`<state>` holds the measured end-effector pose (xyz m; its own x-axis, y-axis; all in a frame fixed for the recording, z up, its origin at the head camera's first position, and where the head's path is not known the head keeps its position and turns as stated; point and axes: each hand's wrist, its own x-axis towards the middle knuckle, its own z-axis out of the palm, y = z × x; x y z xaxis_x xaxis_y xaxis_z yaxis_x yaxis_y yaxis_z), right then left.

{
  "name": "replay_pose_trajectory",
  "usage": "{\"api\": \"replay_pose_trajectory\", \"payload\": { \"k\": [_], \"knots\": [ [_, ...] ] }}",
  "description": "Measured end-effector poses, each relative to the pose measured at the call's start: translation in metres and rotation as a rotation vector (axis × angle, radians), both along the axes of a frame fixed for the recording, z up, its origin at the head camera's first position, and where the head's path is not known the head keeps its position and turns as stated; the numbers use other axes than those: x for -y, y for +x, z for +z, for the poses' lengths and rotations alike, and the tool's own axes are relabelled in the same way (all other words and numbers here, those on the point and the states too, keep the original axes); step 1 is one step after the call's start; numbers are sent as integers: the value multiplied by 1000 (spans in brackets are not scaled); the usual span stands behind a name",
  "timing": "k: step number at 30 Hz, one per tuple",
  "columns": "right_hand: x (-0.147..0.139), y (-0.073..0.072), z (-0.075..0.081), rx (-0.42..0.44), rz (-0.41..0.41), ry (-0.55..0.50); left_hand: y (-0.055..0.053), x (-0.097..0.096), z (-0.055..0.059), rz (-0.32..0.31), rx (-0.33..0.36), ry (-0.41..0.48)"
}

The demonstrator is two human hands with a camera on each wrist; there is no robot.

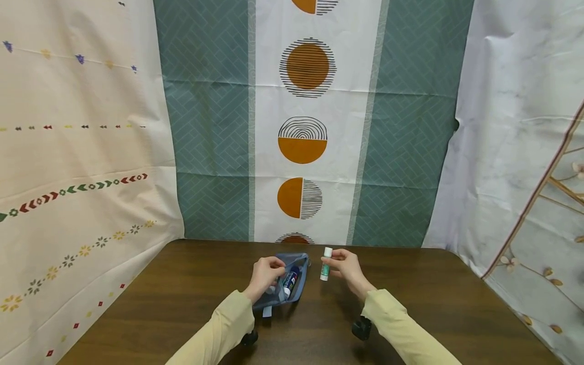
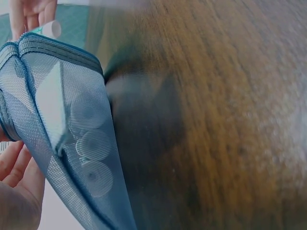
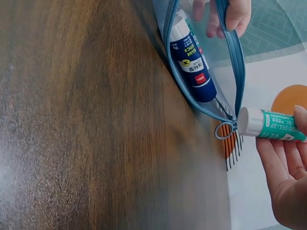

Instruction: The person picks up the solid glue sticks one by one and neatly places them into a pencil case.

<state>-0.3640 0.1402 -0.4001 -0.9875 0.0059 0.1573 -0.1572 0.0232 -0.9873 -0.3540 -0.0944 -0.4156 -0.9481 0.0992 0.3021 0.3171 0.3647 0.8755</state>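
A blue mesh zip pouch [image 2: 127,201] gapes on the table, its zipped rim [image 3: 236,67] spread wide. My left hand [image 1: 265,276] pinches one side of that rim, thumb outside and fingertips inside. Within lies a dark blue glue stick [image 3: 194,64] with a white cap, alongside another partly hidden one. Through the mesh, three round white ends [image 2: 97,178] show in the left wrist view. Just right of the pouch mouth, my right hand [image 1: 348,266] holds a green-and-white glue stick [image 3: 279,125] between thumb and fingers, upright in the head view and above the table.
The brown wooden table [image 1: 182,304] spreads out on both sides of the pouch. Patterned cloth [image 1: 303,66] hangs behind it, with more cloth at left and right. A small zip-pull loop [image 3: 223,130] sticks out from the pouch's end, and a pale tag [image 1: 266,311] hangs at its near side.
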Motion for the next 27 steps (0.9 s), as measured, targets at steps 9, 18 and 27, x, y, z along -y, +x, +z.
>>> {"api": "replay_pose_trajectory", "payload": {
  "k": [9, 18, 27],
  "knots": [
    [9, 2, 0, 4, 20, -2, 0, 1, 1, 0, 11, 4],
    [18, 0, -4, 16, 11, -3, 0, 2, 0, 7, 14, 11],
    [30, 2, -7, 30, 21, 16, -1, 1, 1, 11, 8, 3]
  ]
}}
